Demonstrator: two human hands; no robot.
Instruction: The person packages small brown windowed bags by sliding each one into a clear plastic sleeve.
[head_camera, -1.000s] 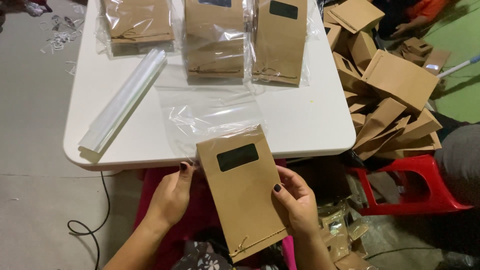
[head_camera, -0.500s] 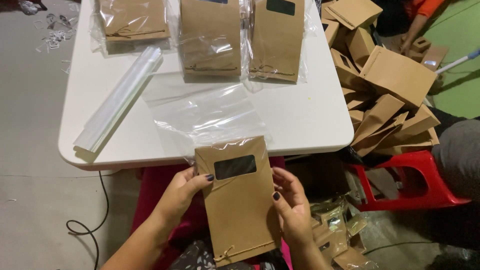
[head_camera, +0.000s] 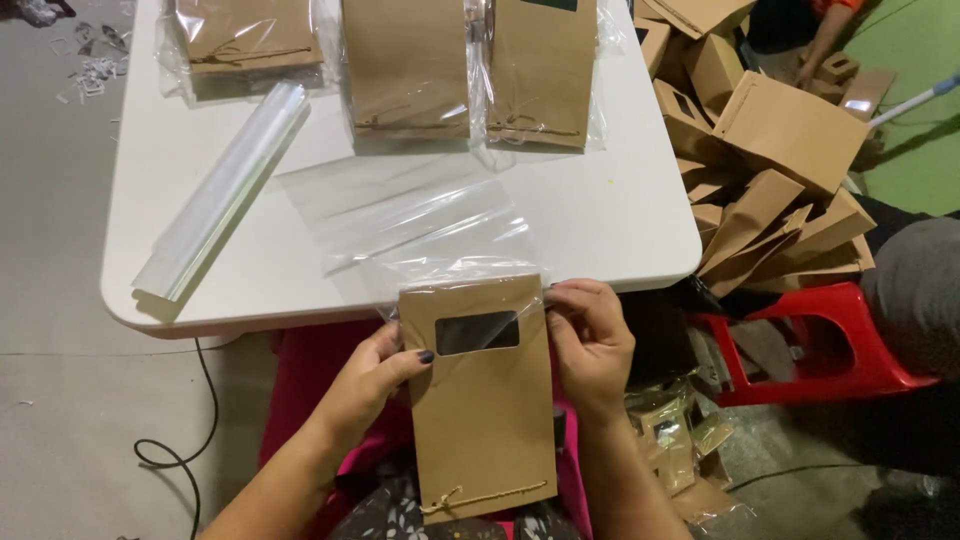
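From the head camera, the left hand (head_camera: 372, 378) and the right hand (head_camera: 590, 345) grip a flat brown paper bag (head_camera: 480, 400) by its two long edges, thumbs on the front, so it hangs upright just below the near rim of the white desk (head_camera: 620, 215). The bag's dark window sits near its top and a twine bow near its bottom.

Its top edge meets the mouth of a clear plastic sleeve (head_camera: 410, 225) lying flat on the desk. The right fingertips seem to pinch the film's edge against the bag, which would keep the mouth open.

A roll of clear film (head_camera: 225, 190) lies slantwise to the left. Already-sleeved bags (head_camera: 405, 65) line the far edge, out of the way. Loose brown bags (head_camera: 770, 150) heap beside the desk on the right, above a red stool (head_camera: 820, 350).
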